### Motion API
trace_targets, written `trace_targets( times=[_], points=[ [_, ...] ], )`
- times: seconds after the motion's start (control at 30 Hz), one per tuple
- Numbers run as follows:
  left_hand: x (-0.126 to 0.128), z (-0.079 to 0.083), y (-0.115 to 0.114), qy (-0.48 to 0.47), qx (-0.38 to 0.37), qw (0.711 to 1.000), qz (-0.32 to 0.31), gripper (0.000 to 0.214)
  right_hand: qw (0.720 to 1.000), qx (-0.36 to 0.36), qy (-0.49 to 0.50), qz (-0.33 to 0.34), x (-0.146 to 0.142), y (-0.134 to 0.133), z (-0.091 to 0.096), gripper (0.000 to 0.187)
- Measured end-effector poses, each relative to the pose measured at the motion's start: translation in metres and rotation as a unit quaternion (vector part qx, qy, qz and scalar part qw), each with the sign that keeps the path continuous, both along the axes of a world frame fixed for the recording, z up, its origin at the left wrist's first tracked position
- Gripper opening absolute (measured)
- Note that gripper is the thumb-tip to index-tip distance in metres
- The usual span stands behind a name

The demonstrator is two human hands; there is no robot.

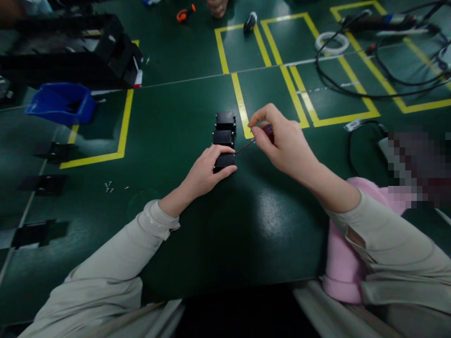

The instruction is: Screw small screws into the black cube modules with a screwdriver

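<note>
My left hand (206, 171) is closed around a small black box-shaped part (224, 161), thumb on its near side and fingers on its far side. My right hand (282, 136) pinches a screwdriver (268, 132) with a dark handle. Its thin shaft slants down to the left, and the tip meets the right end of the held part, by a corner. Whether it sits in a screw is too small to tell. Two similar black parts, a nearer one (222, 137) and a farther one (225, 120), lie in a row just beyond, with small shiny screws at their ends.
Several loose screws (109, 187) lie left of my left hand. Farther left are black plates (45, 184), a blue bin (61, 103) and a long black housing (116, 56). Cables (352, 94) and a white tape ring (331, 43) lie right. Another person's hand (216, 7) shows opposite.
</note>
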State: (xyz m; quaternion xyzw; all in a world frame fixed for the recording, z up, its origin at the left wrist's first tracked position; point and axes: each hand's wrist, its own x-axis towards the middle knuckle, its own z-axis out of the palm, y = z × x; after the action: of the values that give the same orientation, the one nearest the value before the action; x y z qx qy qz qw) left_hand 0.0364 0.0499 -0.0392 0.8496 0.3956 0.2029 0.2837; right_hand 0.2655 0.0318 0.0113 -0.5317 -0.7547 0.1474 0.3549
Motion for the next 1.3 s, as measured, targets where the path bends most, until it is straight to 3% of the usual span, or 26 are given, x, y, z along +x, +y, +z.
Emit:
trace_targets(
  times=[1.3],
  points=[
    [-0.0001, -0.0003, 0.0, -0.003, 0.006, 1.0, -0.005, 0.042, 1.0, -0.005, -0.004, 0.01, -0.0015, -0.0021, -0.0016, 0.015]
  ],
)
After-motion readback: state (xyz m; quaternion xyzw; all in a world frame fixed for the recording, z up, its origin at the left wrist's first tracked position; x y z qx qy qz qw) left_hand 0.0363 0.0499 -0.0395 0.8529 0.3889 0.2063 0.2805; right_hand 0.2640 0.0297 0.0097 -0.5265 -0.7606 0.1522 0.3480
